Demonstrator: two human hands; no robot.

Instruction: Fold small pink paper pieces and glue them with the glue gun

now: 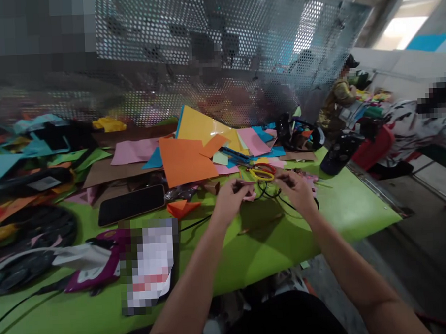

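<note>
My left hand (230, 198) is closed in a pinch on a small pink piece of paper (249, 195) held just above the green table (270, 234). My right hand (296, 188) hovers close beside it with its fingers curled; what it grips, if anything, is too blurred to name. A pair of yellow and red handled scissors (262, 173) lies just beyond both hands. A black cord (272, 192) runs on the table between the hands.
Coloured paper sheets, with a large orange one (186, 161), are spread behind the hands. A black phone (131, 204) lies to the left. A dark bottle (339, 154) lies near the right table edge. Other people sit at the far right. A perforated metal screen backs the table.
</note>
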